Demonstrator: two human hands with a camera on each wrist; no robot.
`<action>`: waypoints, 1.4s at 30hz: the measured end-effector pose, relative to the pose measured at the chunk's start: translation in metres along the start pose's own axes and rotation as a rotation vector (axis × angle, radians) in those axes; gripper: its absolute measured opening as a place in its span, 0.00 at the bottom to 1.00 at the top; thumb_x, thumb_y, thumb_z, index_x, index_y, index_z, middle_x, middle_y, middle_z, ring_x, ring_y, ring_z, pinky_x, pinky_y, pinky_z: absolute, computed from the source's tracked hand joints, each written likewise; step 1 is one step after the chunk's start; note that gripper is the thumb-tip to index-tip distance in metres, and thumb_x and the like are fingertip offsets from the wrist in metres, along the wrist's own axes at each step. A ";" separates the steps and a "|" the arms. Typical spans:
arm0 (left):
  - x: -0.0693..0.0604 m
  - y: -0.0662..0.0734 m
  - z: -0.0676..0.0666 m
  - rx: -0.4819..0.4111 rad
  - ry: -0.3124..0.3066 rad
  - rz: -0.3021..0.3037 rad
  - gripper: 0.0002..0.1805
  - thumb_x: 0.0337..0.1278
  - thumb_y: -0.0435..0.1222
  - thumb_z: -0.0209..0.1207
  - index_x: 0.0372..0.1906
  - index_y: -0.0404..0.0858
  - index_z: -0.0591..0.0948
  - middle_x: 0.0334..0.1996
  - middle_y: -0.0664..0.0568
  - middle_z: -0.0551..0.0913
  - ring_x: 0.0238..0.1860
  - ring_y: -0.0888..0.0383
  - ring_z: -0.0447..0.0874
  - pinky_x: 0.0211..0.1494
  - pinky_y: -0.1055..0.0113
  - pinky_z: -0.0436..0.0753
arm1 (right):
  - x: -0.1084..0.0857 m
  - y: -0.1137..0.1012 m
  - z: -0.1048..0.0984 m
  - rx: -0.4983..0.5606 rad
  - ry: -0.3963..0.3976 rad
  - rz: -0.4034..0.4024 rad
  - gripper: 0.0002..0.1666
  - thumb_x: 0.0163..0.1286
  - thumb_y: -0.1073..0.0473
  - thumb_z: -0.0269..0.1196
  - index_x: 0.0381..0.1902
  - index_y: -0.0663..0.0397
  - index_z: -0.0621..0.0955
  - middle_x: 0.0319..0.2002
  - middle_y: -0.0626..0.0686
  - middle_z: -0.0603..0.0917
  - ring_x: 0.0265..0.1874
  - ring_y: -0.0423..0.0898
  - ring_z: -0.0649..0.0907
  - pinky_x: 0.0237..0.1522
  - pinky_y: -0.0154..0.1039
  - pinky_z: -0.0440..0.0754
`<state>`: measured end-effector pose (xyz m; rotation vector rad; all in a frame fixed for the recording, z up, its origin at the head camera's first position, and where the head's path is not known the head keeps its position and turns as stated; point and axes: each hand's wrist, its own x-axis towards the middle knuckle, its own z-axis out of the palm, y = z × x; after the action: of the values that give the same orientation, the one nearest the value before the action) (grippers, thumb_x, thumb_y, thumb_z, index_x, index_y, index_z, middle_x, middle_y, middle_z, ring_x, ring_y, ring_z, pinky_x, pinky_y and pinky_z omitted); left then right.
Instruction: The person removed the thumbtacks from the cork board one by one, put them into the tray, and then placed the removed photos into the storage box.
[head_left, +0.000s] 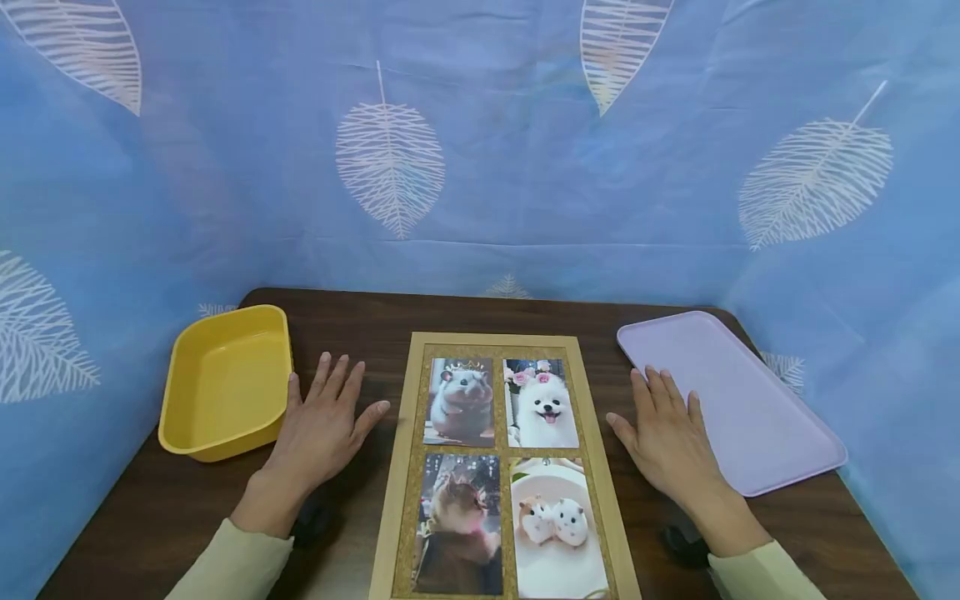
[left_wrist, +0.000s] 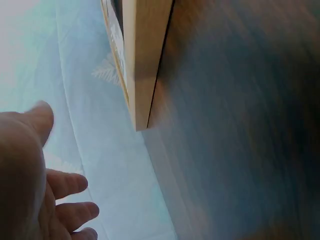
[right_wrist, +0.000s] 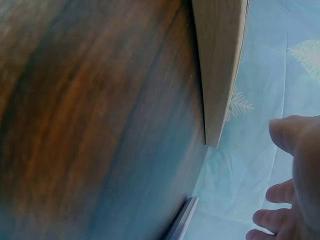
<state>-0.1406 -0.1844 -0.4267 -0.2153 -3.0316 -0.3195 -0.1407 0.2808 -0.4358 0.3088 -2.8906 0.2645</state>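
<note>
A wooden-framed cork board [head_left: 498, 467] lies on the table between the two hands, its side edge showing in the left wrist view [left_wrist: 145, 65] and the right wrist view [right_wrist: 220, 70]. Four photos lie on it in two rows: a crowned animal [head_left: 459, 402], a white dog [head_left: 542, 404], a dark animal picture [head_left: 459, 525] and two hamsters [head_left: 558, 525]. My left hand [head_left: 318, 433], fingers spread and holding nothing, is left of the frame. To its right, my right hand [head_left: 671, 442] is likewise spread and empty, near the frame's right edge.
A yellow basin [head_left: 225, 383] stands at the left, close beside the left hand's fingers. At the right, a lilac tray [head_left: 738, 400] lies by the right hand. The brown table [head_left: 337, 312] ends at a blue leaf-patterned cloth [head_left: 525, 192].
</note>
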 end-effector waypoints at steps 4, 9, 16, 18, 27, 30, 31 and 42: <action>0.000 -0.005 -0.003 0.030 0.045 -0.023 0.42 0.79 0.57 0.53 0.82 0.33 0.62 0.81 0.31 0.59 0.84 0.33 0.46 0.79 0.25 0.46 | -0.003 0.002 0.000 0.003 0.028 -0.029 0.44 0.82 0.46 0.59 0.80 0.71 0.61 0.77 0.76 0.63 0.77 0.76 0.61 0.71 0.80 0.57; -0.004 -0.024 -0.011 0.022 0.095 -0.054 0.41 0.77 0.52 0.58 0.80 0.30 0.63 0.80 0.28 0.61 0.83 0.31 0.48 0.78 0.24 0.49 | -0.004 -0.004 0.004 -0.017 0.042 -0.042 0.42 0.81 0.48 0.61 0.78 0.72 0.64 0.76 0.76 0.65 0.76 0.75 0.63 0.70 0.81 0.57; -0.007 -0.041 -0.015 0.018 0.088 -0.090 0.45 0.76 0.57 0.57 0.81 0.31 0.60 0.80 0.27 0.58 0.84 0.30 0.46 0.77 0.22 0.47 | -0.002 -0.011 0.009 0.004 -0.017 -0.020 0.45 0.83 0.40 0.55 0.82 0.66 0.59 0.80 0.73 0.60 0.79 0.74 0.58 0.70 0.85 0.49; -0.007 -0.044 -0.015 0.021 0.087 -0.099 0.45 0.76 0.57 0.58 0.81 0.31 0.60 0.80 0.27 0.58 0.83 0.30 0.46 0.77 0.22 0.47 | -0.001 -0.013 0.010 0.007 -0.036 -0.023 0.46 0.83 0.39 0.54 0.83 0.65 0.58 0.80 0.72 0.59 0.80 0.73 0.57 0.70 0.85 0.49; -0.007 -0.057 -0.015 0.052 0.105 -0.117 0.45 0.76 0.52 0.59 0.80 0.26 0.59 0.78 0.25 0.61 0.80 0.27 0.53 0.74 0.20 0.53 | 0.005 -0.036 0.010 -0.043 -0.051 -0.143 0.45 0.81 0.41 0.59 0.81 0.65 0.62 0.80 0.70 0.62 0.80 0.70 0.60 0.73 0.79 0.55; -0.004 -0.060 -0.014 0.045 0.085 -0.146 0.45 0.75 0.50 0.60 0.80 0.23 0.59 0.77 0.24 0.62 0.79 0.27 0.56 0.74 0.21 0.54 | 0.012 -0.051 0.009 -0.063 -0.048 -0.219 0.44 0.80 0.43 0.60 0.80 0.66 0.63 0.79 0.69 0.63 0.80 0.69 0.62 0.75 0.75 0.60; -0.004 -0.061 -0.014 0.042 0.072 -0.154 0.45 0.75 0.49 0.60 0.79 0.23 0.58 0.77 0.24 0.62 0.79 0.27 0.56 0.74 0.21 0.54 | 0.015 -0.056 0.008 -0.063 -0.047 -0.249 0.44 0.80 0.43 0.61 0.80 0.67 0.64 0.79 0.69 0.64 0.79 0.69 0.63 0.75 0.74 0.61; 0.004 -0.056 -0.011 0.007 -0.008 -0.174 0.36 0.79 0.41 0.52 0.77 0.21 0.60 0.72 0.25 0.70 0.73 0.29 0.69 0.74 0.23 0.60 | 0.050 -0.140 0.012 0.113 -0.198 -0.506 0.44 0.83 0.45 0.57 0.80 0.71 0.60 0.80 0.71 0.62 0.80 0.67 0.63 0.77 0.67 0.63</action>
<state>-0.1525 -0.2403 -0.4269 0.0493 -3.0645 -0.3203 -0.1587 0.1344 -0.4143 1.1181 -2.8599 0.3198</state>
